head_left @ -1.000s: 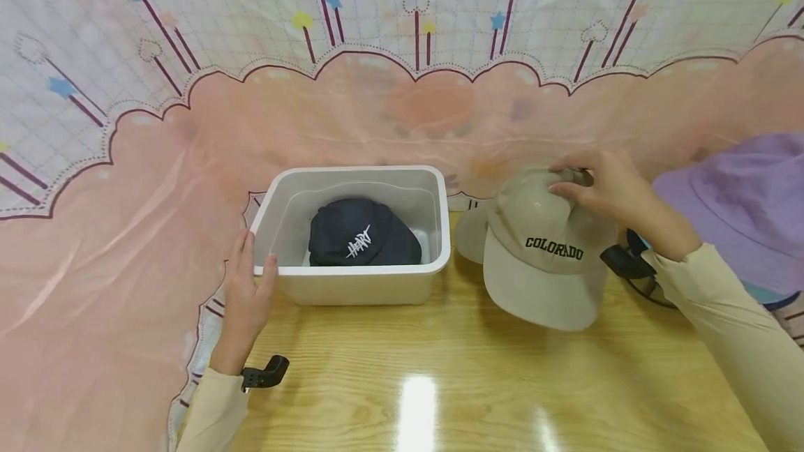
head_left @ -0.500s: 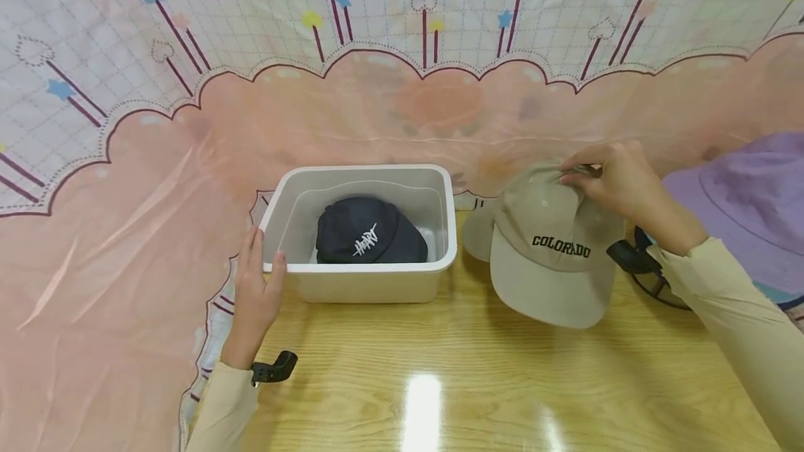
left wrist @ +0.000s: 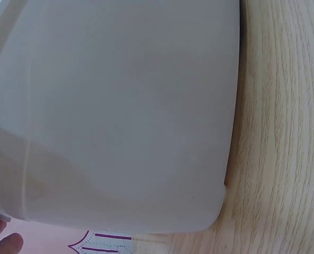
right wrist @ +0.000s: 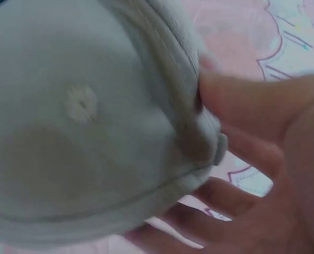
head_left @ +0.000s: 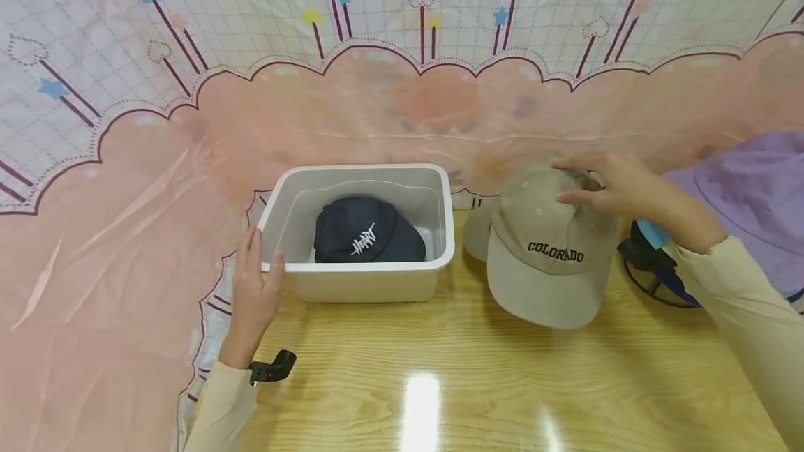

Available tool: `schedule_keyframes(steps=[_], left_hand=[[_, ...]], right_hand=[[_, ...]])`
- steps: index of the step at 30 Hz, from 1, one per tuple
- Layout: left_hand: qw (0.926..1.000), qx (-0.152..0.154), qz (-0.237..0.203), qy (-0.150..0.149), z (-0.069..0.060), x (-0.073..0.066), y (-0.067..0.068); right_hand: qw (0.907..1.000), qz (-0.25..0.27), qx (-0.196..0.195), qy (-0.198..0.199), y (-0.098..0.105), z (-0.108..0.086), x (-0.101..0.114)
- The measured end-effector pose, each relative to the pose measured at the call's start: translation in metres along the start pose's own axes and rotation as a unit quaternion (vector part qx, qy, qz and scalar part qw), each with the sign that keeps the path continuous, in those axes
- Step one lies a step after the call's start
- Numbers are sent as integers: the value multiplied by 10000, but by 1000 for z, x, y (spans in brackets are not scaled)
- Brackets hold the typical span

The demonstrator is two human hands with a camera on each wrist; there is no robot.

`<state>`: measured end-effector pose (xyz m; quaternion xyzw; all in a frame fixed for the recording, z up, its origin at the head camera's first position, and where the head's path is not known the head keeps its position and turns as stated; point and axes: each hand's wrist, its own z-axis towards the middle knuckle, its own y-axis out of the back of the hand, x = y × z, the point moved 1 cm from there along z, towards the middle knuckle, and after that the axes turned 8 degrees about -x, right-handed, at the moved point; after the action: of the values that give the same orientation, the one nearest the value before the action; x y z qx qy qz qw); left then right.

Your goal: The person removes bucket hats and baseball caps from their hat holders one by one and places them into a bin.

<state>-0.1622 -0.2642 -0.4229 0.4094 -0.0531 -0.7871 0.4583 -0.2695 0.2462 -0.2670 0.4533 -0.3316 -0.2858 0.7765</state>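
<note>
A white plastic box (head_left: 364, 284) holds a black cap (head_left: 361, 229) with white lettering. My left hand (head_left: 256, 295) rests on the box's front left corner, fingers straight along the side and thumb at the front; its fingertips (left wrist: 7, 244) show in the left wrist view beside the box wall (left wrist: 125, 106). Right of the box, a beige COLORADO cap (head_left: 543, 284) overlaps another light cap (head_left: 477, 232). My right hand (head_left: 647, 194) is at its crown, thumb and fingers apart. In the right wrist view the thumb of the right hand (right wrist: 299, 169) touches the cap fabric (right wrist: 119, 143), other fingers spread beyond it.
A purple hat (head_left: 747, 208) lies at the far right, over blue fabric and a black wire-like rim (head_left: 656, 293). A patterned pink and white cloth (head_left: 377, 103) covers the back and left. Wooden tabletop (head_left: 345, 368) shows in front.
My right thumb and fingertips, closer together at the crown half a second ago, have spread apart, and the right wrist has shifted rightward. The left hand stays at the box corner.
</note>
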Motion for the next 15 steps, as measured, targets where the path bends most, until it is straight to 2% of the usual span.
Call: schedule_keyframes(steps=[2,6,9,15], left_hand=[[10000,-21,-2,-20,0,1,0],[9999,-68,-57,-72,1,3,0],[9999,-83,-72,-106,2,5,0],[9998,-111,-83,-139,1,7,-1]], right_hand=[[9998,125,-80,-145,-1,-3,1],[9963,254,-786,-251,-1,-6,8],[9918,210,-1246,-213,-4,-8,13],[9832,138,-1819,-107,-9,-10,16]])
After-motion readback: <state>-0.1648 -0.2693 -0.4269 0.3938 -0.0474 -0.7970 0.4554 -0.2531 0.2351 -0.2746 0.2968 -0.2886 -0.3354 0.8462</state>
